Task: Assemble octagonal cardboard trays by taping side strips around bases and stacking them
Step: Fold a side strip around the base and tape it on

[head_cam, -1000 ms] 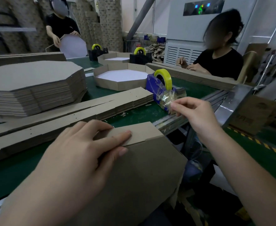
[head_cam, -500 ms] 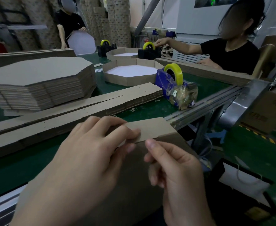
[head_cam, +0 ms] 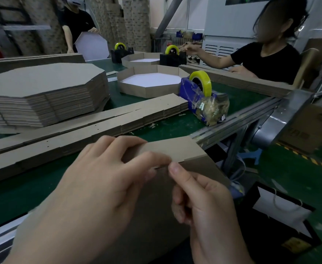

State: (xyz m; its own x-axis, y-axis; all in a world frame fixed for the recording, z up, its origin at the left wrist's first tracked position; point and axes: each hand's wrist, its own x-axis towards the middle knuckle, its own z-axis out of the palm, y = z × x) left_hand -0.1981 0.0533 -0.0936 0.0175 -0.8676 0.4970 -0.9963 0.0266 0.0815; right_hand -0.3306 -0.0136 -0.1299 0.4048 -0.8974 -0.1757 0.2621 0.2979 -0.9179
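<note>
At the near edge of the green desk [head_cam: 167, 130], the left hand [head_cam: 99, 180] pinches a cardboard strip [head_cam: 179, 149] against the rim of the cardboard base [head_cam: 156, 216], fingers curled over its top. The right hand [head_cam: 204, 204] has its fingers curled, one tip touching the seam beside the left fingertips; whether it grips anything I cannot tell.

Brown cardboard side strip [head_cam: 175, 149] folded up along tilted base [head_cam: 200, 168] edge, at table's front
</note>
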